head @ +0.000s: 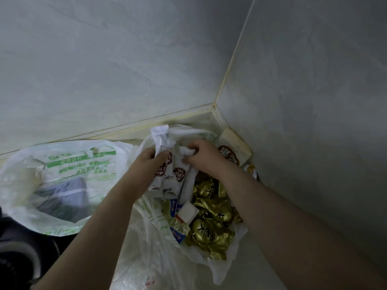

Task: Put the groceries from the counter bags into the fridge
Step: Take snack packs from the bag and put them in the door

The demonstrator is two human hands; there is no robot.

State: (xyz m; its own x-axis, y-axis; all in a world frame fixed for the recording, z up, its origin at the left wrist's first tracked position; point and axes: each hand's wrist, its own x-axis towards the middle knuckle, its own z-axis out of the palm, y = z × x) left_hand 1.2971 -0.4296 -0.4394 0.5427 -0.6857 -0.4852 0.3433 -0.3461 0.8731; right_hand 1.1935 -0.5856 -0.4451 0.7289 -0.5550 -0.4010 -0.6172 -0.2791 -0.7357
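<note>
Both my hands are inside an open clear plastic bag (159,254) on the counter corner. My left hand (146,162) grips the tops of several white wrapped packets with brown logos (173,176). My right hand (201,155) pinches the top of another white packet in the same bunch. Under them in the bag lie several gold foil packets (211,233), a small white tub (188,212) and small blue-and-silver portions (178,234). A second white bag with green print (81,164) stands to the left and holds a grey-blue box (67,195).
Grey tiled walls meet in a corner right behind the bags. A brown-and-white packet (228,158) leans in that corner. The pale counter (247,268) runs toward me on the right. A dark round object (18,256) sits at the lower left.
</note>
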